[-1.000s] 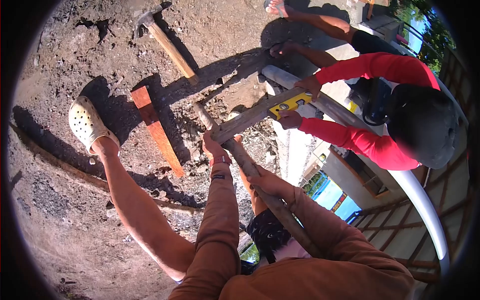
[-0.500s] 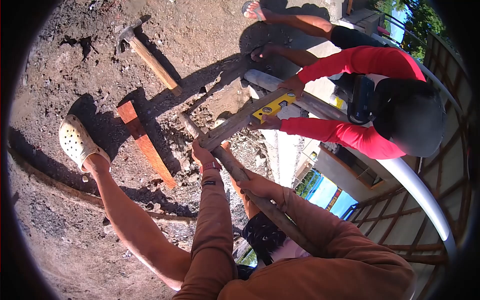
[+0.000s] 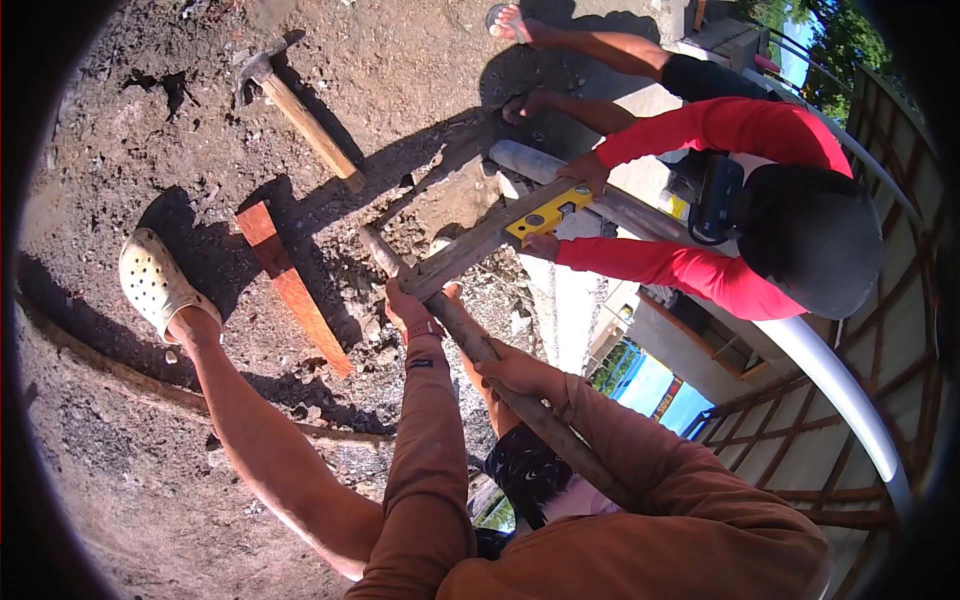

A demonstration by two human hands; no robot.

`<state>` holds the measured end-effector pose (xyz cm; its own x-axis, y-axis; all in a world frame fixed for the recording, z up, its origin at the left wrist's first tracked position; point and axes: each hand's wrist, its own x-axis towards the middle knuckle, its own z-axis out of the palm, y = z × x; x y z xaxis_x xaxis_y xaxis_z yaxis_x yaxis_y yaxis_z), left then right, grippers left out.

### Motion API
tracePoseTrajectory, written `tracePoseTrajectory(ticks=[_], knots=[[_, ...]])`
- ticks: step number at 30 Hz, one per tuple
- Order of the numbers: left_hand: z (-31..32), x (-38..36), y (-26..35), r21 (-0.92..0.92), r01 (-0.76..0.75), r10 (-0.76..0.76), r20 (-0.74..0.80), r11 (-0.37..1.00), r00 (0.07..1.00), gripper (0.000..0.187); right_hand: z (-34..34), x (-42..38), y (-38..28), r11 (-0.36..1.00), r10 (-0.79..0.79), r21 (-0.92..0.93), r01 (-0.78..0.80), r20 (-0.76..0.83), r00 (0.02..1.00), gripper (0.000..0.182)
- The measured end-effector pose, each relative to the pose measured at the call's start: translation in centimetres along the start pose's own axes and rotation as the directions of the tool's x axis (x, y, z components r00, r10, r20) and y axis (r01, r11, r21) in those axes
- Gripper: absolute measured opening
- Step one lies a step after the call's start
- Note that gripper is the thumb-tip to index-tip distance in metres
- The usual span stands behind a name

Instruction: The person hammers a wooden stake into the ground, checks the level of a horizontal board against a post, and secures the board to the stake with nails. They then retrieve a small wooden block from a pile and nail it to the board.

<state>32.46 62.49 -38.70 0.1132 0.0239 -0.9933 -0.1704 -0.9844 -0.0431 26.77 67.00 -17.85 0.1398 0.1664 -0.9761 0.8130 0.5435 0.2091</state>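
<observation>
Both hands of the wearer are busy with wood from where I'm standing. Their left hand (image 3: 407,308), red watch at the wrist, clasps the end of a weathered grey-brown plank (image 3: 465,252) where it meets a long, round, rough wooden pole (image 3: 462,328); I can't tell how far those fingers also wrap the pole. Their right hand (image 3: 524,373) is closed around that pole, nearer the brown-clad body.

Along the plank sits a yellow spirit level (image 3: 548,213), with a co-worker in red sleeves and a dark cap (image 3: 815,235) gripping around it, one hand near each end. Behind the plank runs a thick grey pipe (image 3: 530,162).

Over on the stony dirt (image 3: 95,420) lies a claw hammer with a pale wooden handle (image 3: 305,125), and near it a flat, reddish-brown board (image 3: 292,290), between the hammer and the wearer's cream perforated clog (image 3: 155,280).
</observation>
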Motion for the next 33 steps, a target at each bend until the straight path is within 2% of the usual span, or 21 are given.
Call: tracePoseTrajectory(ticks=[8,11,14,17,20,22,28,33], knots=[[-0.2,0.2,-0.4,-0.008,-0.051,0.051,0.030,0.999,0.998,0.042,-0.1,0.1,0.3,1.000,0.002,-0.019,-0.002,0.002,1.000,0.041],[0.1,-0.2,0.0,-0.032,-0.046,0.046,0.026,0.998,0.999,0.044,0.0,0.1,0.4,0.998,-0.056,-0.003,0.056,-0.003,0.998,0.039],[0.0,0.0,-0.1,-0.002,-0.001,0.001,0.009,1.000,1.000,0.048,-0.2,0.2,0.4,1.000,0.023,-0.010,-0.023,0.006,1.000,0.037],[-0.2,0.5,-0.7,-0.036,-0.007,0.007,-0.003,0.999,1.000,0.049,-0.6,1.0,1.7,1.000,0.008,-0.016,-0.008,0.014,1.000,0.040],[-0.4,0.6,-0.6,0.033,-0.006,0.007,-0.033,0.999,0.999,0.049,-0.4,0.6,1.1,0.999,0.033,-0.004,-0.033,0.027,0.999,0.043],[-0.4,0.7,-0.6,0.074,-0.036,0.036,0.000,0.997,0.999,0.050,-0.3,0.3,0.6,0.999,0.031,-0.029,-0.031,0.009,0.999,0.044],[0.3,-0.4,0.1,0.019,0.002,-0.001,-0.003,1.000,1.000,0.050,-0.5,0.7,1.1,0.998,0.019,-0.055,-0.019,0.008,1.000,0.042],[-0.3,0.6,-0.6,0.083,-0.009,0.010,-0.010,0.996,1.000,0.049,-0.8,1.5,2.3,0.998,0.038,-0.047,-0.038,-0.001,0.999,0.040]])
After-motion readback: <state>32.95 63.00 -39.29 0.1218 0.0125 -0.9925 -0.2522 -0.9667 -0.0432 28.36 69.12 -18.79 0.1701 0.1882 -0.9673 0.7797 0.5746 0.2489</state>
